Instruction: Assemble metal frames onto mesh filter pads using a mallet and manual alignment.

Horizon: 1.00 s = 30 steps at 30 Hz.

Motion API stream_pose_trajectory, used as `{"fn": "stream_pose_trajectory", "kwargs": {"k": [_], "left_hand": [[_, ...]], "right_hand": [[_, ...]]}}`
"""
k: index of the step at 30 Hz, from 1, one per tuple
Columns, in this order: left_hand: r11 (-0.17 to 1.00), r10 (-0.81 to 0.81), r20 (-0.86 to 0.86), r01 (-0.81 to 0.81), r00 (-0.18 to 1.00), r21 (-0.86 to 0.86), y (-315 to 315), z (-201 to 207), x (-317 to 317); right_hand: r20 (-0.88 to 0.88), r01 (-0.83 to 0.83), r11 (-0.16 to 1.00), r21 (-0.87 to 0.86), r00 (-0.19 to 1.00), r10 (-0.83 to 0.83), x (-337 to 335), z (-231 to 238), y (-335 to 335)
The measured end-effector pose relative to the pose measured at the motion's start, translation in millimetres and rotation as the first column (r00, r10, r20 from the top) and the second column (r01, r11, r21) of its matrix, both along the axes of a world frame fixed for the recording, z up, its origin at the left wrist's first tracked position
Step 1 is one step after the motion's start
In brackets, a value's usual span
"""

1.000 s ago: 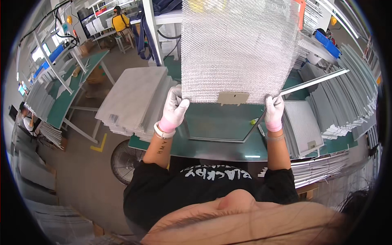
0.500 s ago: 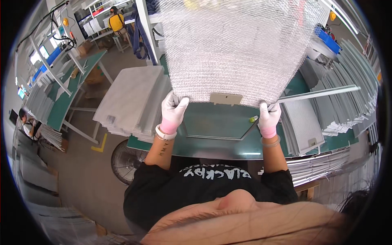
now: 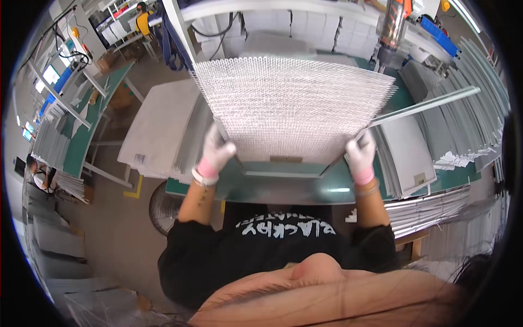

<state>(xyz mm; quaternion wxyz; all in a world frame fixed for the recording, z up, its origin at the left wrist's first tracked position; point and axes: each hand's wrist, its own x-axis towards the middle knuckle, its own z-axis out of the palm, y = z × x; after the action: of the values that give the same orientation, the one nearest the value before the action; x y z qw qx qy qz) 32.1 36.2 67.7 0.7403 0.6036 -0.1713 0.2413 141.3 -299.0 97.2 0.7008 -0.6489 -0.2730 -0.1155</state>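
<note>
A silvery mesh sheet [image 3: 294, 103] with a fine corrugated weave lies tilted before me, its near edge low and its far edge higher. A small tan plate [image 3: 286, 159] sits on that near edge. My left hand [image 3: 219, 150], in a white glove with a pink cuff, is closed at the sheet's left side, slightly blurred. On its right side my right hand [image 3: 361, 153], gloved alike, is closed with the thumb toward the sheet. Just beneath is a thin metal frame [image 3: 283, 175] on the green tabletop [image 3: 261, 191]; the sheet covers most of it.
Stacked pale panels [image 3: 158, 125] stand left, and more panels [image 3: 406, 155] right. A long metal bar [image 3: 430, 106] juts over the right stack. A power driver [image 3: 389, 32] hangs beyond the sheet. Below left stands a floor fan [image 3: 165, 210]. Another person [image 3: 41, 177] sits far left.
The mesh sheet has come down from upright toward the frame and tabletop, uncovering the shelf and hanging driver behind. Both hands have shifted from its near corners to its sides.
</note>
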Motion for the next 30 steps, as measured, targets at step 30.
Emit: {"fn": "stream_pose_trajectory", "kwargs": {"k": [30], "left_hand": [[0.974, 0.021, 0.302, -0.088, 0.953, 0.208, -26.8, 27.6, -18.6]], "right_hand": [[0.222, -0.204, 0.969, 0.136, 0.96, 0.171, -1.8, 8.6, -5.0]]}}
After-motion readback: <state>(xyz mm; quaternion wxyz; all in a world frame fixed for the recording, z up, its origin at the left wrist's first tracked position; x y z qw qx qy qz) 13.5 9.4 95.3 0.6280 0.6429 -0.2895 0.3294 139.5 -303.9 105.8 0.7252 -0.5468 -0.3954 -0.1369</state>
